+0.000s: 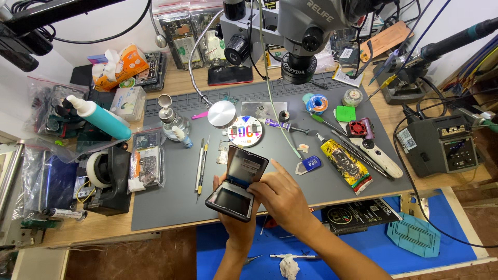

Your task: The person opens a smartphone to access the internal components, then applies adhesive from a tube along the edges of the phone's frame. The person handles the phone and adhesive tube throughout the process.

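A dark flip-type folding phone is held half open over the front edge of the grey work mat. My left hand grips it from below, around the lower half. Resting on the hinge side is my right hand, fingers on the phone's edge and the index finger pointing up along the raised upper half. The upper half tilts toward the microscope.
Tweezers and thin tools lie left of the phone; a yellow glue tube, a white handheld tool and a round parts dish lie behind. A tape dispenser stands left, a soldering station right.
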